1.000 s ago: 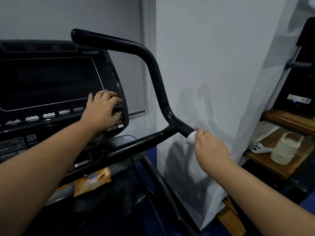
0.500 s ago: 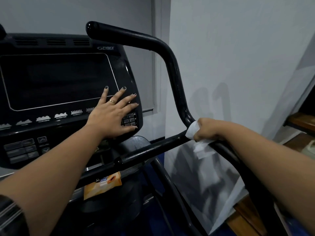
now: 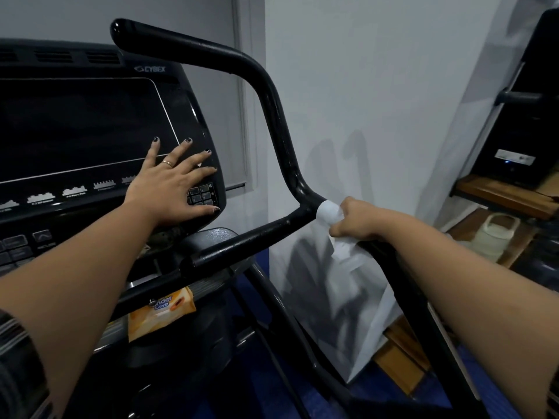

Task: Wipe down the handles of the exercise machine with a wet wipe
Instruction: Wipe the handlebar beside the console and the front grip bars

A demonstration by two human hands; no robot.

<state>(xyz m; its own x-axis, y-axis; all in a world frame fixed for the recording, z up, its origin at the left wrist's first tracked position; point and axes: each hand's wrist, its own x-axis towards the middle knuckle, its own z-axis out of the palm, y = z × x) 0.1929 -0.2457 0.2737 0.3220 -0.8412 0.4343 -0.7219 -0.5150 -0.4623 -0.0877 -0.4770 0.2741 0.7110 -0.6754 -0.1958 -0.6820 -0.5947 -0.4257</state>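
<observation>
The exercise machine (image 3: 181,358) fills the left of the scene, its dark console (image 3: 75,125) facing the person. The black handle (image 3: 273,116) on the right runs from the near right up to a welded junction, then bends far and left above the console. The left hand (image 3: 172,189) lies spread flat on the console's right edge, fingers splayed and thumb just beside the keypad (image 3: 201,196). Weight leaned there could, I think, press a key and wake the machine mid-wipe. The right hand (image 3: 360,220) is curled round the handle on the near side of the junction, gripping the wet wipe (image 3: 328,210) against the bar. Only a small wad of the wipe wraps the tube ahead of the knuckles, while a loose tail hangs below the fist. Dragged along like that, it would likely clean a narrow strip, bunch at the weld or slip out of the grip. A damp bar may also let the fist skid. The long upper bend looks a stretch from this stance, so it risks being skipped. An orange packet (image 3: 161,309) sits on the machine's ledge below the crossbar.
</observation>
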